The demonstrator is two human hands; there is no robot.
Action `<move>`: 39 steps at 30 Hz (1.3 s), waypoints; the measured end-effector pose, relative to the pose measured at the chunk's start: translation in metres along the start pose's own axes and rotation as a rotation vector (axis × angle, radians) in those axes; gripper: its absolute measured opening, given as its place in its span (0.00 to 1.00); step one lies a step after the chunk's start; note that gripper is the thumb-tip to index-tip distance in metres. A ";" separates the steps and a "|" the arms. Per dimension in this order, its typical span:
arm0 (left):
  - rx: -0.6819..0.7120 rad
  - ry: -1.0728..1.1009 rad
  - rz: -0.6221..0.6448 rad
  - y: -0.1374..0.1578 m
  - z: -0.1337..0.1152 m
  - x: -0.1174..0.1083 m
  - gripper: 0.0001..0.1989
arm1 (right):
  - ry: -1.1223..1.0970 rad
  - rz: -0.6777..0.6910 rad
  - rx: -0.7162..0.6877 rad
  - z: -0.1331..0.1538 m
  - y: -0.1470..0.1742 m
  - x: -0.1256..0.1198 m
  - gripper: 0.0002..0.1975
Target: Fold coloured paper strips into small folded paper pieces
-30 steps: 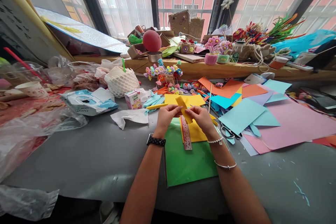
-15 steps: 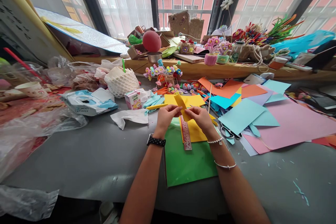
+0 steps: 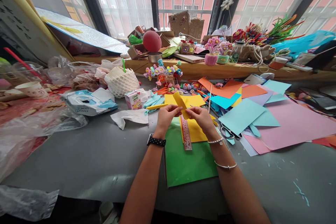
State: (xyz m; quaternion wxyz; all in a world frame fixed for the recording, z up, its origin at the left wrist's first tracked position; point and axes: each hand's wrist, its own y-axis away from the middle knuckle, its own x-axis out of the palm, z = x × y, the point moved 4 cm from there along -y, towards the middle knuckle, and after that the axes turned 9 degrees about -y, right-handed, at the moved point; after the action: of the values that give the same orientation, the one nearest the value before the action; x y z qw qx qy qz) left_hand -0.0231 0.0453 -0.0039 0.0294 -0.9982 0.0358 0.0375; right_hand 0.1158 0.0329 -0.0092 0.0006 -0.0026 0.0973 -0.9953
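Between my two hands is a narrow strip of yellow paper (image 3: 179, 100), held up at a slant. My left hand (image 3: 167, 114) pinches its left edge between thumb and fingers. The thumb and fingers of my right hand (image 3: 201, 116) grip the lower right part of the strip. Below them, a patterned pink ruler (image 3: 186, 136) lies over a yellow sheet (image 3: 198, 132). Both rest on a green sheet or board (image 3: 190, 168) on the grey table. Another yellow sheet (image 3: 195, 100) lies just behind my hands.
Scissors (image 3: 228, 133) lie right of my hands, beside light blue paper (image 3: 243, 119) and a large pink sheet (image 3: 296, 122). On the left are a white tissue (image 3: 131, 117), a small drink box (image 3: 133, 100) and a wipes pack (image 3: 89, 101). Craft flowers (image 3: 162, 71) stand behind.
The yellow strip has tilted very slightly, its top end shifting a little to the left. Both hands keep their pinch on it, and everything else stays in place.
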 end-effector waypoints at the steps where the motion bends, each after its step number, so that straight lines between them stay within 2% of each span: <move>1: 0.003 0.008 -0.005 0.000 0.000 0.000 0.14 | 0.000 0.002 -0.002 0.000 0.000 0.000 0.14; 9: -0.041 -0.015 0.074 0.002 -0.001 0.004 0.13 | 0.001 -0.027 -0.025 0.003 0.000 -0.002 0.12; 17: -0.012 0.020 0.000 0.000 0.001 0.000 0.13 | -0.038 -0.009 0.011 0.004 0.001 0.001 0.12; 26: -0.026 0.058 -0.011 0.000 0.001 0.001 0.13 | -0.003 -0.052 -0.023 0.005 0.000 0.000 0.11; 30: -0.031 0.060 -0.032 -0.001 0.001 0.000 0.12 | -0.025 -0.006 -0.019 0.003 -0.001 0.002 0.10; 39: -0.077 0.027 0.078 0.000 -0.001 -0.001 0.12 | -0.013 0.039 -0.045 0.007 -0.001 -0.003 0.10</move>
State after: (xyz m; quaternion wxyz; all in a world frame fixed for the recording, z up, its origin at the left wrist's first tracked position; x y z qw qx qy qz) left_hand -0.0238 0.0456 -0.0029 -0.0112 -0.9969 0.0736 0.0264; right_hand 0.1186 0.0326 -0.0022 0.0203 -0.0071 0.1197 -0.9926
